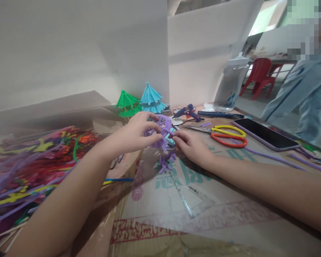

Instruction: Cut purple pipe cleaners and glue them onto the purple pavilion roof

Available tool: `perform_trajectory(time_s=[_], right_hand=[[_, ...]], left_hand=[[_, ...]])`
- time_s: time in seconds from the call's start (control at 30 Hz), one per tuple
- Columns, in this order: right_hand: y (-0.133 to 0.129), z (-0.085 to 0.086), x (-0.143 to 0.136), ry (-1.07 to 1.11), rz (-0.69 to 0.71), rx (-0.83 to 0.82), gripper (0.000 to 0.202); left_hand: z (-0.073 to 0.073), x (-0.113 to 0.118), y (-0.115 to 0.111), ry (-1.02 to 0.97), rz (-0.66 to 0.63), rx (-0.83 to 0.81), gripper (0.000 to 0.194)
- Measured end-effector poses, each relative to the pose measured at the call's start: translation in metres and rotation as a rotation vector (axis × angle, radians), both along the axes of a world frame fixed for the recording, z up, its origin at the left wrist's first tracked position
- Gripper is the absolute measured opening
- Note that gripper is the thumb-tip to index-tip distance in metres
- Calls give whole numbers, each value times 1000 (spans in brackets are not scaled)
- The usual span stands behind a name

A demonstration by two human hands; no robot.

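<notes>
My left hand (139,130) is curled around the left side of a purple pipe-cleaner piece (165,122), which has a curved band and several strips fanning down. On the other side, my right hand (191,144) pinches a purple strip at its edge between thumb and fingertips. Something pale turquoise shows behind the piece, partly hidden. Below the hands, several short purple pipe-cleaner cuttings (166,163) lie on the printed cardboard (160,210). Beside them is a clear ruler-like strip (186,203).
Green (127,101) and blue (151,98) tiered pipe-cleaner cones stand behind. A glue gun (187,112), scissors (227,135), phone (264,134) and water bottle (230,85) are to the right. Colourful pipe cleaners (42,160) heap at left. A person's legs (296,92) show beyond the table.
</notes>
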State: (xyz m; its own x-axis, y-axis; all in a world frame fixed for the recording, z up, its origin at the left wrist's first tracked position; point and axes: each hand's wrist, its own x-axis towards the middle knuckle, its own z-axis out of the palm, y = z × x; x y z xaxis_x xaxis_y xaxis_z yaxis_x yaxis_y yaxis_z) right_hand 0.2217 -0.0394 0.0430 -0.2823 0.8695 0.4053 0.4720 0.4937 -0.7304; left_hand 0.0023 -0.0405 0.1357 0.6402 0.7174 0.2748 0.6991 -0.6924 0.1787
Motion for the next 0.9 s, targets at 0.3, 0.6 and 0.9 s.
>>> perform_trajectory(time_s=[0.3,0.6,0.9], right_hand=[[-1,2,0,-30,-1,10,22],[-1,1,-1,-39,11,22,22],[0,0,-1,-64,16,29,22]], left_hand=[[-2,3,1,11,-2,28,31],[-2,3,2,21,-14,6,28],[0,2,2,46,-29,24,28]])
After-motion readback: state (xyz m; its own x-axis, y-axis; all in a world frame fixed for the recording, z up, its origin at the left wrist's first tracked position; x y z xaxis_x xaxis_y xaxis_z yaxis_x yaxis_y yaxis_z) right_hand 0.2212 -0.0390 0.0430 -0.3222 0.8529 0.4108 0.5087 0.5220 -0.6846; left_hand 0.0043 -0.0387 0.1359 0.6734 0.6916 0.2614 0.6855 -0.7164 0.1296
